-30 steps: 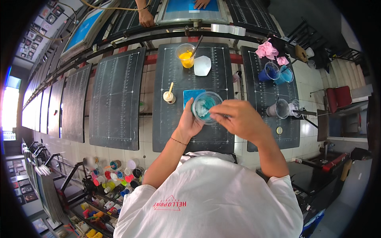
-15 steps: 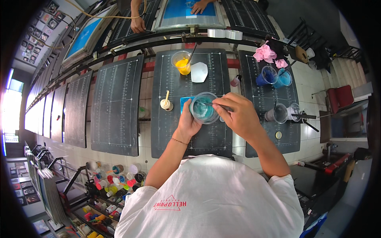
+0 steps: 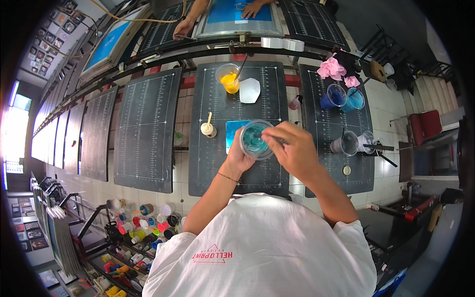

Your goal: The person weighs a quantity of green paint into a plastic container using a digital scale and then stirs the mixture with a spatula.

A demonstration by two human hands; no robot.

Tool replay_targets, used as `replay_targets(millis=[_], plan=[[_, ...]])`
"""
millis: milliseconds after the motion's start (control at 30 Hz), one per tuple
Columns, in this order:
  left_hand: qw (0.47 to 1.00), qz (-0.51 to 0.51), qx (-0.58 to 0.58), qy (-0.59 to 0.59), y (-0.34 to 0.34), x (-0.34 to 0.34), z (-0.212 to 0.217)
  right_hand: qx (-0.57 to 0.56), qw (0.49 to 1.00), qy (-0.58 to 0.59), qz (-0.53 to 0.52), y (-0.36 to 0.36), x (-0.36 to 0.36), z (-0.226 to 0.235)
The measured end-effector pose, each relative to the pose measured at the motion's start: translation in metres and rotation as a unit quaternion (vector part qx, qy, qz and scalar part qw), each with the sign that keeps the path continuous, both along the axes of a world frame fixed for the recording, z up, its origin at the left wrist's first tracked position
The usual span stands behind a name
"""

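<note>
My left hand (image 3: 237,157) is wrapped round a clear plastic cup (image 3: 258,150) that is tilted toward me over the middle black board (image 3: 217,168). Teal ink (image 3: 255,134) coats the inside of the cup. Above its right rim my right hand (image 3: 296,149) pinches a thin dark stirring stick (image 3: 284,141), mostly hidden by the fingers, its lower end in the cup. Just left of the cup lies a shiny blue square (image 3: 234,132). Farther left stands a small jar (image 3: 208,130) with a pale stick in it. Beyond are a cup of yellow ink (image 3: 230,85) and a white cut sheet (image 3: 250,91).
On the right board stand dark blue (image 3: 332,98) and light blue (image 3: 353,101) cups, greyish cups (image 3: 346,144) and crumpled pink cloth (image 3: 331,68). Across the rail (image 3: 208,48), another person's hands work at a blue screen frame (image 3: 237,29). Several ink pots (image 3: 148,222) crowd the lower left.
My right hand has turned and shifted slightly at the cup, so less of the stick shows. The cup tilts a little differently. The other person's left-side hand has moved right.
</note>
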State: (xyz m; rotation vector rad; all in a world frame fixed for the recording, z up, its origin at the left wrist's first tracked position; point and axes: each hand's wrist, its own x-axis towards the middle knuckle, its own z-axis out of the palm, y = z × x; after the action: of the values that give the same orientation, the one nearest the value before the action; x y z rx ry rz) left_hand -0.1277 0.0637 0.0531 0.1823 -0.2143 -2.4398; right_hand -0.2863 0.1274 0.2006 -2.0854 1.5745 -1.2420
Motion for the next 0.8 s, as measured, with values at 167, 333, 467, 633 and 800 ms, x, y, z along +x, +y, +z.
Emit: replay_targets(millis=[167, 333, 467, 633, 800], plan=[[1.000, -0.008, -0.017, -0.001, 0.000, 0.001, -0.005, 0.057, 0.998, 0.001, 0.013, 0.013, 0.000, 0.008], [1.000, -0.006, 0.020, -0.001, 0.002, -0.004, 0.001, -0.015, 0.997, 0.038, -0.066, 0.006, 0.000, 0.002], [0.999, -0.015, 0.026, 0.008, 0.008, -0.007, -0.006, 0.033, 0.998, 0.018, 0.043, 0.013, 0.005, 0.011], [0.999, 0.001, 0.029, -0.042, 0.015, -0.008, -0.001, 0.021, 0.996, 0.072, -0.057, 0.004, 0.001, 0.010], [0.999, -0.029, 0.025, 0.015, 0.020, -0.009, -0.002, 0.003, 0.997, 0.070, 0.032, 0.005, 0.005, 0.013]])
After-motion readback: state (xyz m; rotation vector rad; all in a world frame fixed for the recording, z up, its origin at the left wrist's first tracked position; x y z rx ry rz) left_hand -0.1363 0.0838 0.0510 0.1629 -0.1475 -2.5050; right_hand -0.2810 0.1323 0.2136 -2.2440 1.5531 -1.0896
